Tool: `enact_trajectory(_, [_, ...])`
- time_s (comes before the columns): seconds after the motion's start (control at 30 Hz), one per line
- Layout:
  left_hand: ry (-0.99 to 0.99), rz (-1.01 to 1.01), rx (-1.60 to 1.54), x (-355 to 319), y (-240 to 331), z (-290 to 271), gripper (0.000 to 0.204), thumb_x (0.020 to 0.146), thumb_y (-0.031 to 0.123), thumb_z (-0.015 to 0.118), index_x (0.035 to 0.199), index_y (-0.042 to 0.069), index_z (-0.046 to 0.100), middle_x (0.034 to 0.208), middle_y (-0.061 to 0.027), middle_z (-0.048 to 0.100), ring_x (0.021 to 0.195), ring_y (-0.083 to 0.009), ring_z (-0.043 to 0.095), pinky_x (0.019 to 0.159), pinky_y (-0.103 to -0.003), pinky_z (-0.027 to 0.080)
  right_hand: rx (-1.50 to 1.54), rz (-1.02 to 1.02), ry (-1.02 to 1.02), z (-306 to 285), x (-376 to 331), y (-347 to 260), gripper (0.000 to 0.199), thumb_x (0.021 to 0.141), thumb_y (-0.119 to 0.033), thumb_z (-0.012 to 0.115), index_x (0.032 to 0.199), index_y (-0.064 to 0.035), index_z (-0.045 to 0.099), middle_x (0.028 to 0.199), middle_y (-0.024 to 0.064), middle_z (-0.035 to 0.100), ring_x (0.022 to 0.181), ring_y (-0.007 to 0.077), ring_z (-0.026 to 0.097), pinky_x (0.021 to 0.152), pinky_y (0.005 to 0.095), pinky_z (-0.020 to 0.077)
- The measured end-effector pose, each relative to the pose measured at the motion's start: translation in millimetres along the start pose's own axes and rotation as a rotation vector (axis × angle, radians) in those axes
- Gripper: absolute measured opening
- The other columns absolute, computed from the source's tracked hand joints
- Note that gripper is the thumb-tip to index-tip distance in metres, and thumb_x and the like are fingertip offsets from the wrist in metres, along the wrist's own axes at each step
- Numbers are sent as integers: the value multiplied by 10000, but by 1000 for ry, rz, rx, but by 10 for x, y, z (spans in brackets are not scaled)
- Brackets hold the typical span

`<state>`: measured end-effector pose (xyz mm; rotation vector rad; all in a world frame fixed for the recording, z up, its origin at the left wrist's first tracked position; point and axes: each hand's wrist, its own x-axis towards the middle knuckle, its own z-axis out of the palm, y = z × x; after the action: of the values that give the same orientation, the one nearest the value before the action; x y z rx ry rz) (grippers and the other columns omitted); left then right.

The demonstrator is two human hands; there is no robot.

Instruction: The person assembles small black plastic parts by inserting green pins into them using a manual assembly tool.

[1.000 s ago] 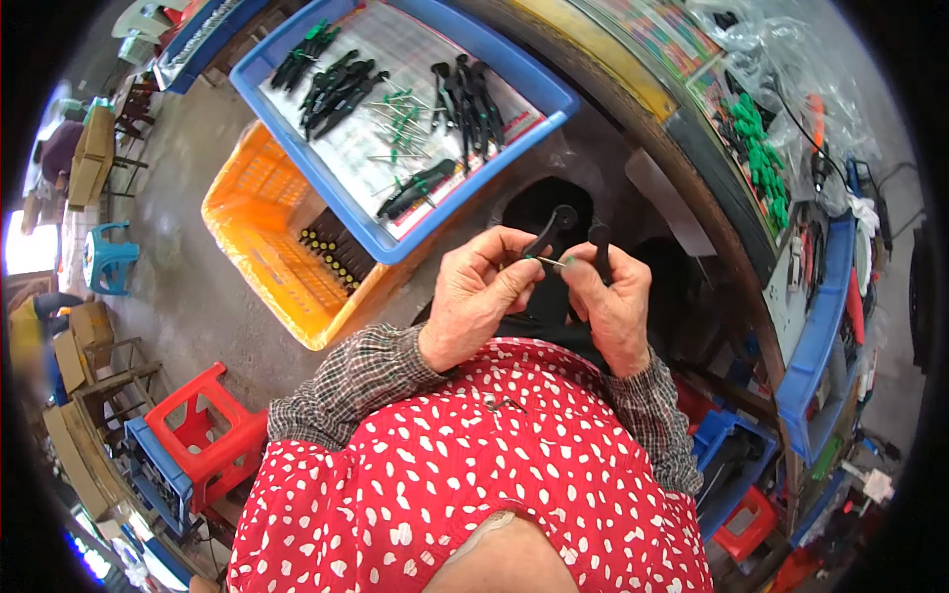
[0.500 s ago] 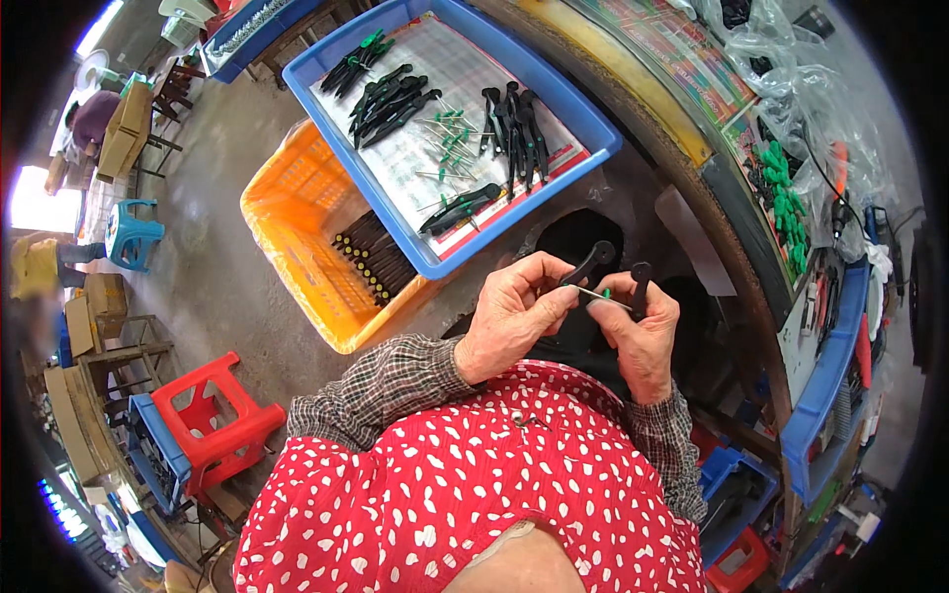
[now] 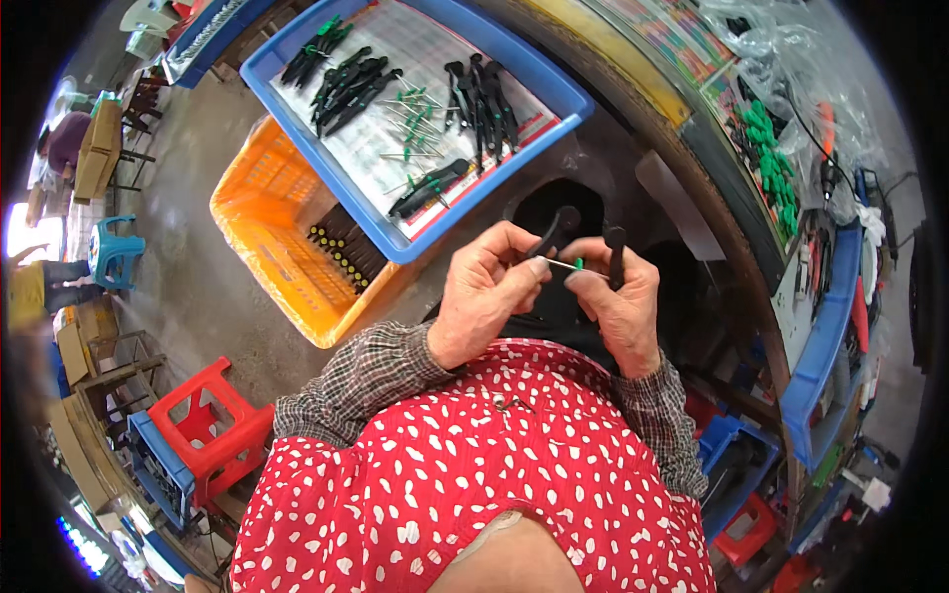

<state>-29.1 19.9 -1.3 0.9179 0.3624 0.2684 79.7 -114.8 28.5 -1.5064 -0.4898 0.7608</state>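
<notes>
In front of my lap, my left hand (image 3: 484, 295) is closed, with a curved black plastic handle (image 3: 561, 226) rising from its fingers. My right hand (image 3: 625, 304) pinches a second black handle piece (image 3: 616, 247) that stands upright. A thin metal rod (image 3: 561, 262) bridges my fingertips, and a small green part (image 3: 578, 264) sits on it near the right fingers. The fingers hide the lower portions of both black pieces. Beyond my hands, a blue tray (image 3: 326, 163) holds piles of black handles (image 3: 484, 104) and loose rods with green parts (image 3: 415, 124).
Under the tray's left side is an orange crate (image 3: 262, 222) with dark, yellow-tipped pieces. A workbench with a curved-looking edge (image 3: 732, 212) runs along the right, bearing green parts (image 3: 769, 163) and plastic bags. A red stool (image 3: 213, 425) stands left; people are at the far left.
The whole view has shifted, so tray and crate appear farther left and higher. Both hands keep their holds; the rod lies at a slightly flatter slant between them.
</notes>
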Motion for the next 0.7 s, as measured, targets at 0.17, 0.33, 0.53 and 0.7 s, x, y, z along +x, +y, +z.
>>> enact_trajectory(0.17, [-15,-22,11,-34,24,3,123,926,68,570,1039,23,556,826,-37,608,602,-38,480,511,-169,371,-35,-65,-14,-41,13,14,150,821,-123,744,875,-5,667,722,-45,581,660,4,498,589,160,396])
enact_trajectory(0.33, [-13,-11,-23,0,-16,6,137,930,68,561,1059,21,549,827,-40,596,595,-39,460,513,-176,366,-2,-50,-36,-44,4,8,163,816,-128,751,894,-7,674,720,-44,592,657,30,530,601,193,430])
enact_trajectory(0.53, [-16,-13,4,-26,23,35,136,933,70,558,1059,18,551,831,-40,598,600,-44,464,517,-181,371,-5,4,-55,-149,0,109,152,809,-106,753,898,-10,676,712,-46,586,649,26,521,596,192,426])
enact_trajectory(0.7, [6,3,-5,-11,0,-10,137,929,67,562,1057,17,554,830,-37,601,588,-47,463,510,-183,371,-55,-61,25,27,16,-38,103,845,-100,712,873,-9,674,684,-63,558,605,8,465,529,169,361])
